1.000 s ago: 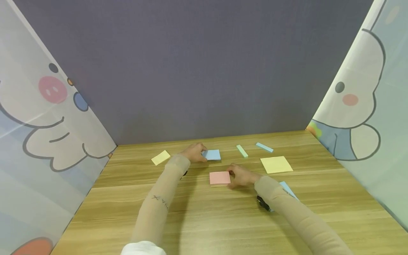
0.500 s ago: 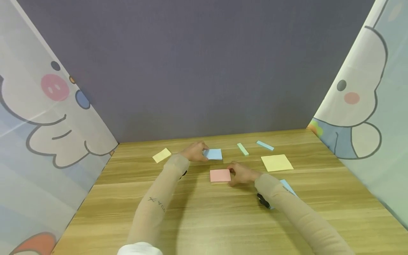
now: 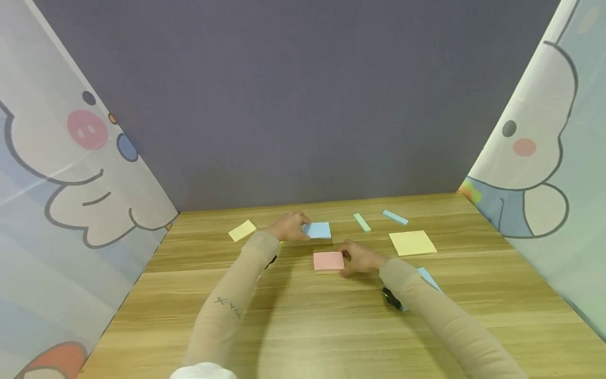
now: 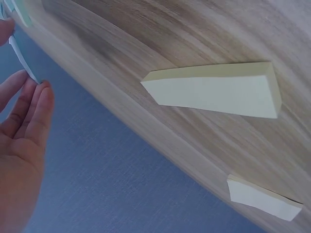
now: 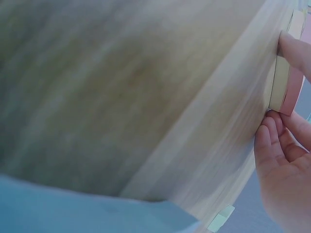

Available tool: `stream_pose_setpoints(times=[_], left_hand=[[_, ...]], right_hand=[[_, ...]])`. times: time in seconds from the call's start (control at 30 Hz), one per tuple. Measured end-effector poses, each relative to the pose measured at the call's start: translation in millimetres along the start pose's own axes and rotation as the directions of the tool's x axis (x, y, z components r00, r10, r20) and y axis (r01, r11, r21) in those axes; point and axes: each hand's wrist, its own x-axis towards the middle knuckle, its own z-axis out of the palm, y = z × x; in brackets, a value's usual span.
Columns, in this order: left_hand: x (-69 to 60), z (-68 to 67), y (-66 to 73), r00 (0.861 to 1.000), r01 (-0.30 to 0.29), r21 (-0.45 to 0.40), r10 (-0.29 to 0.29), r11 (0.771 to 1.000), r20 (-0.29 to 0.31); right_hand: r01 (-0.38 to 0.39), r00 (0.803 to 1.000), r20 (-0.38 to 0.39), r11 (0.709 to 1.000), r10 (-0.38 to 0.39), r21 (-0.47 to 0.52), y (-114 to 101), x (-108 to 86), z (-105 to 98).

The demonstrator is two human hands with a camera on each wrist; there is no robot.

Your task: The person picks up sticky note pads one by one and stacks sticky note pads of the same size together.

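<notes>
In the head view, my left hand pinches a light-blue sticky note pad by its left side, near the back of the table. The left wrist view shows thumb and fingertips on opposite edges of this thin blue pad. Nearer to me, my right hand grips the right side of a pink sticky note pad. Under the pink layer lies a pale yellow one, seen in the right wrist view, with the thumb and fingers at its edges.
A yellow pad lies left; another yellow block is mostly hidden from the head view by the left forearm. Rightward are a green strip, a blue strip, a large yellow pad and a blue pad partly under the right forearm.
The head view has shifted slightly. My left hand and the blue pad have moved a little to the right and toward me. My right hand stays at the pink pad.
</notes>
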Motion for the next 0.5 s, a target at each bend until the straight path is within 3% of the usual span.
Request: stream_pose_setpoints(times=[0.33,0.5], left_hand=[[-4.4,-2.9,3.0,1.0,0.0,0.003,0.0,1.0,-0.012],[-6.4,-1.3,4.0,0.999,-0.028,0.002,0.028,1.0,-0.02]], right_hand=[[0.0,1.0,-0.001,1.0,0.0,0.0,0.1,-0.3,0.0],[-0.001,1.0,-0.003,1.0,0.001,0.001,-0.6,-0.3,0.1]])
